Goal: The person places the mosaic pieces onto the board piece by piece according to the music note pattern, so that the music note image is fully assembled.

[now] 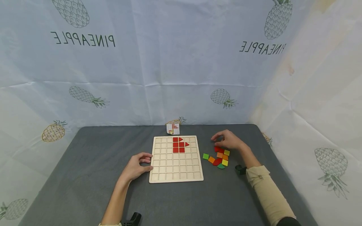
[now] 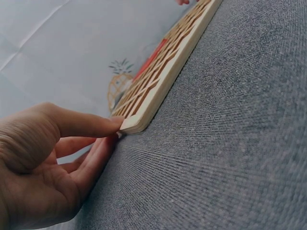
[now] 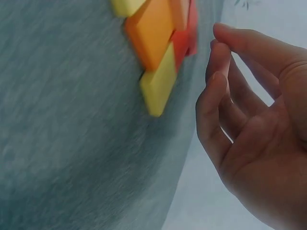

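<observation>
A square wooden grid board (image 1: 167, 169) lies on the dark grey table, with several red squares (image 1: 176, 147) and two red triangles (image 1: 187, 144) set in its upper cells. At its left edge, my left hand (image 1: 136, 166) holds the board, thumb on the rim and fingers beside it. The left wrist view shows the thumb tip (image 2: 112, 125) right at the board's edge. My right hand (image 1: 228, 140) is over the far end of the loose pieces, fingers bent and nothing visible between them. In the right wrist view its fingertips are apart from the yellow piece (image 3: 159, 86).
Right of the board lie loose orange (image 1: 211, 159), red (image 1: 217, 162), yellow (image 1: 224, 162) and green pieces (image 1: 205, 156). Behind the board stands a small pattern card (image 1: 172, 128). Pineapple-printed cloth (image 1: 181, 62) encloses the table at the back and sides.
</observation>
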A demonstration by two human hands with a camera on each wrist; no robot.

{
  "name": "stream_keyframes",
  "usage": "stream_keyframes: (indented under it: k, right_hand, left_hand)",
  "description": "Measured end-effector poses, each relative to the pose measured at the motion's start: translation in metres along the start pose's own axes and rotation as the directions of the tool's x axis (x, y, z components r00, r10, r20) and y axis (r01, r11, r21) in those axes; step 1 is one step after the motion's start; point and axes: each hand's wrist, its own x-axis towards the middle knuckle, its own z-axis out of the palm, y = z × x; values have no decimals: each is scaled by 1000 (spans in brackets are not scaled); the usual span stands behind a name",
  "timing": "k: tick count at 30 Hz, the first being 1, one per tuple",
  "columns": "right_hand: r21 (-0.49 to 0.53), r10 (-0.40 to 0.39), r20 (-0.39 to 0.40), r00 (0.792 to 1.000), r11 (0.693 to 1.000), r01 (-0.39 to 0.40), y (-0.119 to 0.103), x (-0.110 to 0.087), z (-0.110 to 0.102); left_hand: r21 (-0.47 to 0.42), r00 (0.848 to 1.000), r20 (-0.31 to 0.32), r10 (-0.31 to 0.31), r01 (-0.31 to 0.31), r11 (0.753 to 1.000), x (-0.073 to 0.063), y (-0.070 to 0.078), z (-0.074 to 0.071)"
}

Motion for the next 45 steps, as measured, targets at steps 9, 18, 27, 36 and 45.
stream_keyframes:
  k: [9, 18, 27, 36, 45]
  right_hand:
    - [34, -21, 45, 999, 999, 19, 18, -10, -3]
    - [123, 26, 90, 996, 992, -37, 24, -21, -5]
    - [87, 2, 107, 994, 996, -11, 22, -27, -4]
    - [60, 3, 55, 998, 998, -6, 26, -30, -2]
    - [48, -17, 16, 1000, 999, 17, 23, -33, -2]
  left_hand:
    - [-1, 1000, -6, 9, -9, 1000, 1, 1, 1]
    - [-3, 1000, -1, 0, 0, 1000, 1, 0, 0]
    - [0, 1000, -1, -4, 4, 1000, 1, 0, -1]
    - [-3, 1000, 1, -2, 2, 1000, 0, 0, 0]
    - [-15, 1000, 13, 9, -9, 1000, 0, -4, -1]
